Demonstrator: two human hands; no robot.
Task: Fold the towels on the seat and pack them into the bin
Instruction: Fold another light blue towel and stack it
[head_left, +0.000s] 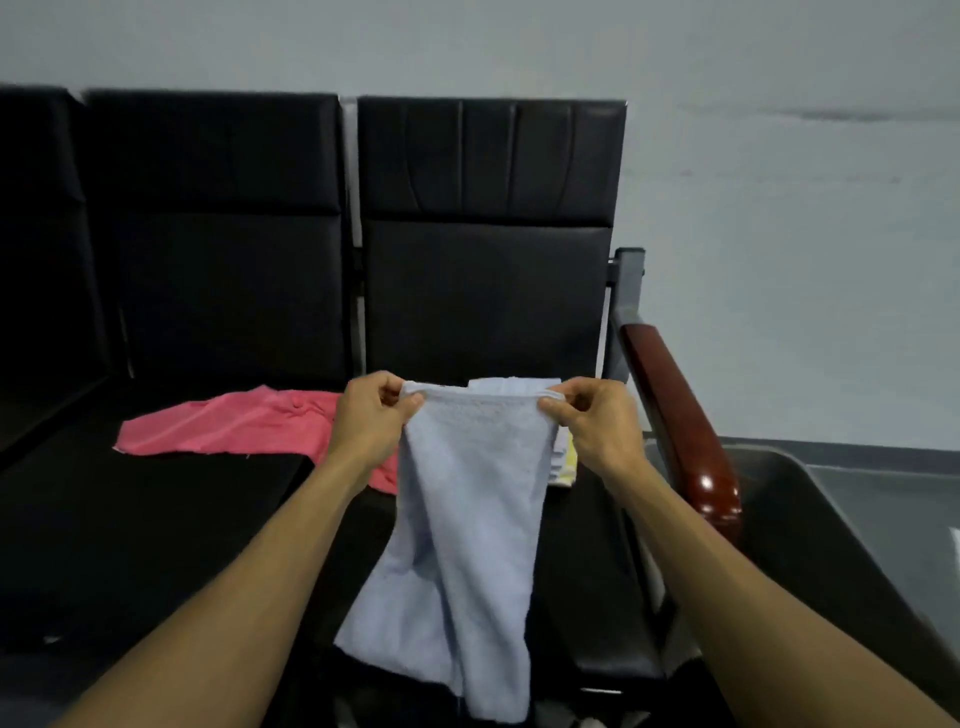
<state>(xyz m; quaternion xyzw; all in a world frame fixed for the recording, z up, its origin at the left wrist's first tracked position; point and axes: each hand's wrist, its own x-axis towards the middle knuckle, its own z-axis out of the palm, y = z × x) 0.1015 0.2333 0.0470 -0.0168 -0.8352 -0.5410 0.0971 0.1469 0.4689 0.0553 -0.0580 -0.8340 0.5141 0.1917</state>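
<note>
A light blue towel (470, 525) hangs in the air above the black seat (156, 519). My left hand (371, 421) pinches its upper left corner and my right hand (592, 421) pinches its upper right corner, so the top edge is stretched between them. The towel's lower part droops past the seat's front edge. A pink towel (234, 423) lies spread flat on the seat to the left, partly behind my left hand. A pale yellow and white cloth (563, 462) peeks out behind the blue towel. The dark grey bin (810, 525) stands at the lower right.
The black seats stand in a row against a pale wall. A glossy reddish wooden armrest (675, 415) on a grey metal post separates the right seat from the bin. Something white shows at the bin's right edge (955, 545).
</note>
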